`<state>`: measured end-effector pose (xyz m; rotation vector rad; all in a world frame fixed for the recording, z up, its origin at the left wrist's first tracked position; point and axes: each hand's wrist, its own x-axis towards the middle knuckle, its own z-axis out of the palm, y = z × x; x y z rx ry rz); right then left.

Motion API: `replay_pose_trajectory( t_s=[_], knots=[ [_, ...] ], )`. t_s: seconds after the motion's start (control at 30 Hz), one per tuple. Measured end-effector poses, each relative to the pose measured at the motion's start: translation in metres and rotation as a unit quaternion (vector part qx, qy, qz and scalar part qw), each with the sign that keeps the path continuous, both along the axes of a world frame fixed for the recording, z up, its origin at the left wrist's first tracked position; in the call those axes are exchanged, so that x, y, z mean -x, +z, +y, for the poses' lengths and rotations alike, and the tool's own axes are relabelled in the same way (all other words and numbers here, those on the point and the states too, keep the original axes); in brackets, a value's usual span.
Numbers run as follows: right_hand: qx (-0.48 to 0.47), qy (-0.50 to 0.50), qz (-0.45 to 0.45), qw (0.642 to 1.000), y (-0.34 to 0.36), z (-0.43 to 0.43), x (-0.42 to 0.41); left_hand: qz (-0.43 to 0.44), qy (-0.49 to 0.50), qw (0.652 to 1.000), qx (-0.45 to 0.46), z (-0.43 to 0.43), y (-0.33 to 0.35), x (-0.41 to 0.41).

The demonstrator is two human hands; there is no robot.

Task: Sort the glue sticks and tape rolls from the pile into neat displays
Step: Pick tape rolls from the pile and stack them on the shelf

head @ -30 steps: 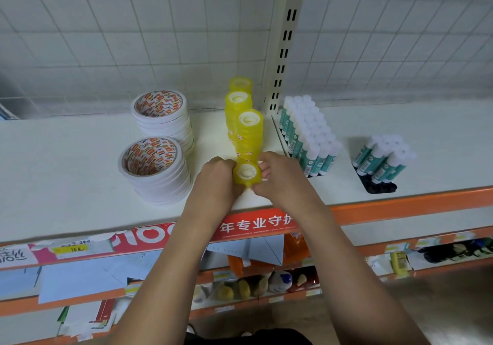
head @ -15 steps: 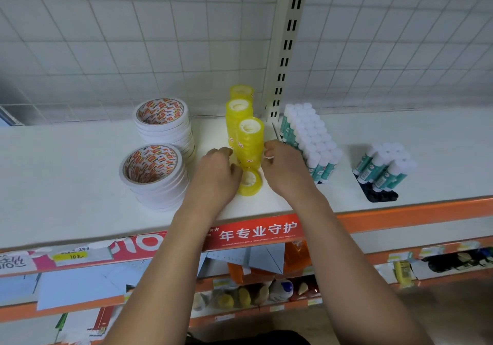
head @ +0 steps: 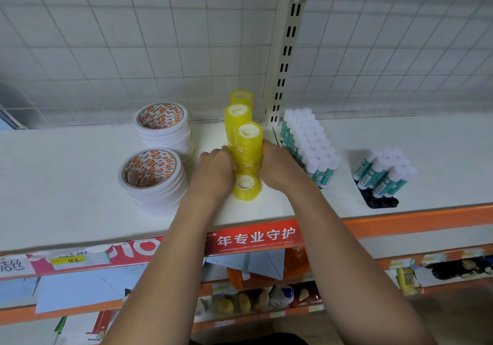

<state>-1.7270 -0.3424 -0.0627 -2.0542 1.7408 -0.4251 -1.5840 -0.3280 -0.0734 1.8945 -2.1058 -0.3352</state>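
Note:
Three tall stacks of yellow tape rolls stand in a row on the white shelf (head: 80, 190). My left hand (head: 213, 169) and my right hand (head: 284, 167) hold the front stack (head: 249, 145) from either side, fingers curled against it. A low yellow tape roll (head: 246, 187) lies flat just in front of that stack, between my wrists. The middle stack (head: 237, 116) and the back stack (head: 241, 97) are behind. A block of glue sticks (head: 309, 141) with white caps stands to the right.
Two stacks of wide white tape rolls (head: 153, 182) (head: 162, 128) stand left of my hands. A small group of glue sticks in a black tray (head: 384, 175) sits further right. A slotted upright post (head: 284, 77) and a wire grid back the shelf. Stocked lower shelves are below.
Both hands let go of the low yellow roll at the shelf front and moved back. They now hold the tall front stack behind it.

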Motion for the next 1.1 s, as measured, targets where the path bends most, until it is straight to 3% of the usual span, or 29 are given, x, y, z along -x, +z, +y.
replay_pose_trajectory(
  t_s=[0.2, 0.57, 0.8, 0.93, 1.1],
  knots=[
    [-0.003, 0.021, -0.059, 0.998, 0.002, -0.004, -0.004, 0.014, -0.018, 1.000, -0.018, -0.008, -0.002, -0.002],
    [-0.018, 0.031, -0.048, 0.998, 0.008, 0.001, -0.001, 0.043, -0.024, 0.999, -0.001, -0.001, 0.001, -0.003],
    [-0.048, -0.012, 0.028, 0.998, 0.003, 0.038, 0.016, -0.008, 0.027, 1.000, 0.007, 0.032, 0.000, -0.004],
    [-0.058, 0.032, 0.009, 0.998, 0.002, 0.056, 0.012, -0.018, 0.014, 0.999, -0.027, 0.047, -0.004, -0.004],
    [-0.020, 0.007, -0.010, 1.000, 0.001, 0.058, 0.005, -0.016, 0.029, 0.999, -0.015, 0.048, -0.010, 0.004]
  ],
)
